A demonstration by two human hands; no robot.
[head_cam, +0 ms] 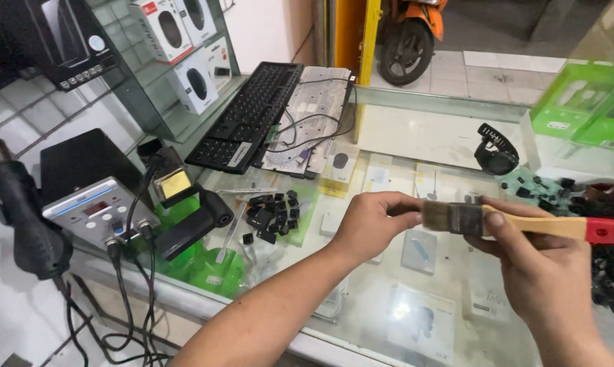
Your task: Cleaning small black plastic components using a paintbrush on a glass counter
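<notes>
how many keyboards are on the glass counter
2. An intact black keyboard lies at the back left of the glass counter, and a stripped grey keyboard base with loose wires lies right beside it. Others may be hidden out of view.

Electronics repair shop: glass counter, soldering station.

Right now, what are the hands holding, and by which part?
A paintbrush. The right hand grips it at the ferrule and the near end of its wooden handle; the left hand pinches the bristle tips.
</notes>
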